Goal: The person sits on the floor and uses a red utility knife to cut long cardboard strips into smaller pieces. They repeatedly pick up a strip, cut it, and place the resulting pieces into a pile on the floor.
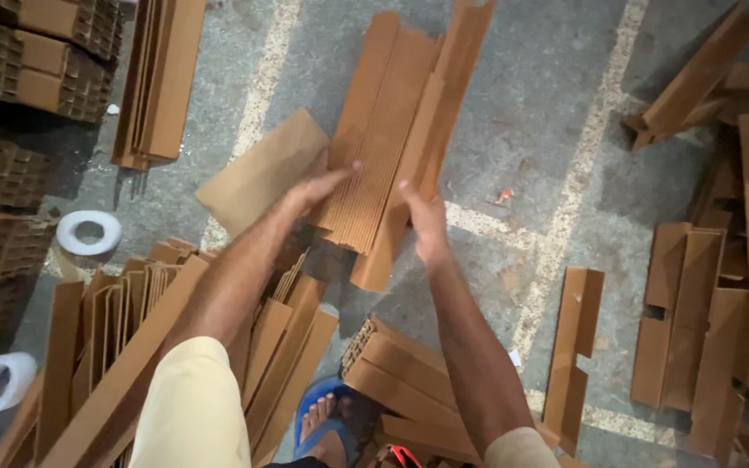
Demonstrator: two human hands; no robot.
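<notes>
1. Nearest the lens: pale yellow sleeve (191, 407) on the left arm, with a bare foot in a blue sandal (322, 425) just beside it on the concrete floor (530, 104)
2. Left hand (318, 186): fingers stretched nearly flat, pressed against the left face of a bundle of corrugated cardboard strips (392, 147); not curled round it
3. Right hand (426, 217): fingers and thumb closed on the bundle's lower right edge, gripping it
4. Bundle held between both hands, clear of the floor, tilted, upper end running away from the grip
5. Flat brown cardboard sheet (262, 173) touches the back of the left hand, on its outer side
6. Below the grip: stacked cardboard strips (409, 373); left of it, white tape roll (88, 232); well right, loose cardboard angle pieces (695, 312)
</notes>
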